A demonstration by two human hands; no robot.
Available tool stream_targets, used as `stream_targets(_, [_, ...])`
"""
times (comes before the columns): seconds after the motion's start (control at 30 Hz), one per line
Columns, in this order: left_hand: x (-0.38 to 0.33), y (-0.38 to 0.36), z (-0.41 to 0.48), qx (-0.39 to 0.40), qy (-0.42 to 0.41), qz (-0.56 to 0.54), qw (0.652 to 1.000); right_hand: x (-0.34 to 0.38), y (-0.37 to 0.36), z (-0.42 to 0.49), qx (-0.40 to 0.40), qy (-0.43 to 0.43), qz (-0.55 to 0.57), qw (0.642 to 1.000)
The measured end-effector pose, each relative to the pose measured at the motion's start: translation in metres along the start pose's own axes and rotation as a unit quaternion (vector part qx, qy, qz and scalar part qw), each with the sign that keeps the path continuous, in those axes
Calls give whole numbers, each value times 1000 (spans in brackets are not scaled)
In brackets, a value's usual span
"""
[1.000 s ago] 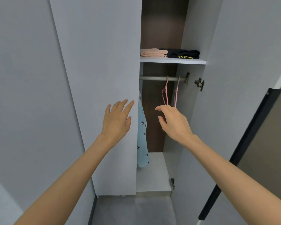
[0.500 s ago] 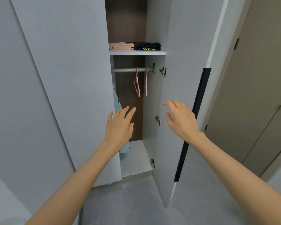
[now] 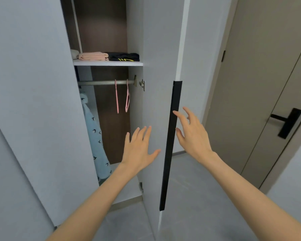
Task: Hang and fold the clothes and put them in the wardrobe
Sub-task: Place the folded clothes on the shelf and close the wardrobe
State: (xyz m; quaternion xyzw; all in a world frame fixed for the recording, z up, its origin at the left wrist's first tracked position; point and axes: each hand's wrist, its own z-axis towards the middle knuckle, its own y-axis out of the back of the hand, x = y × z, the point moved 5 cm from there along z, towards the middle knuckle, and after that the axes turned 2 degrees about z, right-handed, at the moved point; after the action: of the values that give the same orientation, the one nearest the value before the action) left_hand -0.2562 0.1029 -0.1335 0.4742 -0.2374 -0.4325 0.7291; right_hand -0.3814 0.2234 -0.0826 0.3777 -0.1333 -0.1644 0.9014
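While the left hand (image 3: 139, 150) and right hand (image 3: 191, 134) hover spread and empty, the black handle (image 3: 170, 145) stands between them.
The handle's long axis runs vertically down the door (image 3: 156, 66) edge, and the right hand is nearer, just beside it. Beyond, a blue garment (image 3: 94, 133) and two pink hangers (image 3: 127, 98) hang from the rail (image 3: 101, 82), with folded clothes (image 3: 92, 56) on the shelf (image 3: 108, 63) above. No writing is legible.

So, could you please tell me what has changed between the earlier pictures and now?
The right hand has drawn back from the pink hangers on the rail and swung right to the black door handle, fingers spread beside it, not gripping. The left hand, open, has drifted right too. Neither holds anything. The folded clothes, hangers and blue garment are as they were.
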Motion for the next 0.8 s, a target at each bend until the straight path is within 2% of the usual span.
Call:
stream_targets(0.2, [-48, -51, 54, 22, 48, -21, 998, -53, -33, 31, 41, 33, 15, 998])
stream_targets(0.4, [-71, -85, 91, 24, 97, -58, 993, -79, -64, 58, 68, 112, 43, 990])
stream_targets(0.6, [-76, -102, 117, 4, 140, -86, 986, -86, -70, 69, 28, 148, 121, 981])
stream_targets(0.8, [-56, -103, 118, -44, 166, -118, 978, -79, -74, 70, 5, 172, 132, 976])
